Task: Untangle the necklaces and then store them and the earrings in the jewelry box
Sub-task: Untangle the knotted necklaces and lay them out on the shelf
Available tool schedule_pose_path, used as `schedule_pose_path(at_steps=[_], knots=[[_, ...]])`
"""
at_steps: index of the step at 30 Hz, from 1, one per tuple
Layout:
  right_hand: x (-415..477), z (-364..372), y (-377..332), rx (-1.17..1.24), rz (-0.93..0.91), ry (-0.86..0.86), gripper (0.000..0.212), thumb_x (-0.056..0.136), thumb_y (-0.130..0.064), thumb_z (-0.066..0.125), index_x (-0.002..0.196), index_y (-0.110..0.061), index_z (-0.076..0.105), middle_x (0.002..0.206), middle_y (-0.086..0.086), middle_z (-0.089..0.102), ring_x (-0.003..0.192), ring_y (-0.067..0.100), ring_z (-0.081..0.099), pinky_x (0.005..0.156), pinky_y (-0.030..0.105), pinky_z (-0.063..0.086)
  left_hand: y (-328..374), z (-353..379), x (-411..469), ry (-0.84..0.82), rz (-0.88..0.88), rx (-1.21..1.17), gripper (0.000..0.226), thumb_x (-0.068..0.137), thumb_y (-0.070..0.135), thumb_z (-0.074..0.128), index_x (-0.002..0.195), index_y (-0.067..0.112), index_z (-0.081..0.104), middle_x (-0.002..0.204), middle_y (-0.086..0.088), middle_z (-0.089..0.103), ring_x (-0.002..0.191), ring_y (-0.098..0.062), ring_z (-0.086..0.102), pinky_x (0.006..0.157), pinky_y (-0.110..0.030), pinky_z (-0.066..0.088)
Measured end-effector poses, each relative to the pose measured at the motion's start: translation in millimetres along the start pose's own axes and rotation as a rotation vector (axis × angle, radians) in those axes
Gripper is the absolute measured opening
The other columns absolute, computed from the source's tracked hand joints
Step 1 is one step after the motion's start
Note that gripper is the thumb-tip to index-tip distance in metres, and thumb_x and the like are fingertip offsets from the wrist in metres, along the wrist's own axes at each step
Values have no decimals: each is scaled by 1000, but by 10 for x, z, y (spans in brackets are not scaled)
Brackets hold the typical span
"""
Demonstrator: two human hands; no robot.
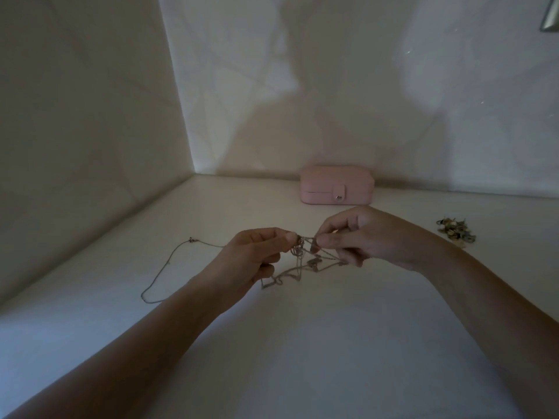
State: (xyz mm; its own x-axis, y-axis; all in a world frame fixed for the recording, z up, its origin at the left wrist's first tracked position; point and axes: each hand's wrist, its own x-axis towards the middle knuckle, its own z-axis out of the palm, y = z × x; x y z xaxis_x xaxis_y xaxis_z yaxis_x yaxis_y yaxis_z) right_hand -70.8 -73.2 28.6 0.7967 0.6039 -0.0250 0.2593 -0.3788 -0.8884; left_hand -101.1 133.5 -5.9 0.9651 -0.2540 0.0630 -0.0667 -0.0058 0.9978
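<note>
White bench (302,358) up front, broad open surface running to the walls at left and back. Left hand (251,255) and right hand (369,237) meet mid-bench, fingers (289,237) pinching the tangled necklaces (302,263) between them, with loops trailing onto the bench. Pink jewelry box (336,186) sits closed against the back wall. One loose chain (163,267) lies to the left, and the earrings (455,230) are heaped far right.

- Left hand (254,255) and right hand (360,237) pinch a tangled necklace knot (302,252) above a white table (302,343).
- A separate thin chain (160,273) lies on the table, left.
- Closed pink jewelry box (336,185) against the wall.
- Pile of earrings (456,228), far right.
</note>
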Motion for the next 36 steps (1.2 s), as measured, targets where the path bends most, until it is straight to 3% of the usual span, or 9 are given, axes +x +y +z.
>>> schedule_pose_path(at_steps=[2,7,11,14,18,22,26,31,36], knots=[[11,-7,23,5,-9,29,13,91,-15,61,88,-6,70,55,2,60,44,7,50,47,15,38,1,9,-2,-16,-13,-14,16,72,34,66,66,20,69,67,-2,19,60,-14,15,49,-20,18],[89,134,72,-10,-91,82,33,68,-36,76,94,-16,75,96,3,74,90,12,67,87,27,49,6,14,-10,-46,-18,34,24,77,36,62,57,22,67,64,-2,17,56,-13,15,50,-22,16],[136,246,91,141,-120,184,27,60,-26,80,83,-13,76,82,8,75,74,11,68,74,22,53,-12,5,9,40,27,146,23,75,38,62,69,17,70,51,10,41,48,-5,31,46,-14,30],[145,273,107,157,-89,268,29,54,-31,83,74,-12,76,78,10,75,73,14,68,78,24,52,-36,-9,30,109,71,220,16,82,29,65,79,17,74,63,1,57,51,-9,34,48,-16,31],[129,255,75,131,-37,259,30,54,-38,82,70,-14,73,73,5,72,71,8,63,73,20,45,-58,21,36,77,80,316,17,90,26,62,79,22,74,72,-13,53,58,-25,30,51,-28,26],[110,244,48,210,-26,145,25,64,-26,78,79,-8,71,75,-4,71,76,3,64,76,13,42,-24,34,17,33,32,233,26,90,30,56,73,14,66,52,7,39,48,-9,29,46,-16,30],[131,259,51,343,-44,118,18,63,-25,77,73,-14,67,68,-4,60,72,8,54,78,23,41,11,50,-9,-50,2,91,34,79,45,54,69,13,48,58,5,23,51,-9,18,44,-16,24],[197,268,86,477,-71,196,16,68,-17,71,59,-24,61,76,0,64,79,10,61,79,28,47,23,44,-11,-33,31,91,27,79,36,59,78,10,63,56,6,28,49,-8,23,45,-14,31],[219,295,102,603,-79,163,21,69,-13,68,54,-23,58,77,5,66,77,13,63,77,30,48,48,53,-2,8,26,122,23,87,19,62,65,21,69,53,6,32,48,-7,27,46,-17,29]])
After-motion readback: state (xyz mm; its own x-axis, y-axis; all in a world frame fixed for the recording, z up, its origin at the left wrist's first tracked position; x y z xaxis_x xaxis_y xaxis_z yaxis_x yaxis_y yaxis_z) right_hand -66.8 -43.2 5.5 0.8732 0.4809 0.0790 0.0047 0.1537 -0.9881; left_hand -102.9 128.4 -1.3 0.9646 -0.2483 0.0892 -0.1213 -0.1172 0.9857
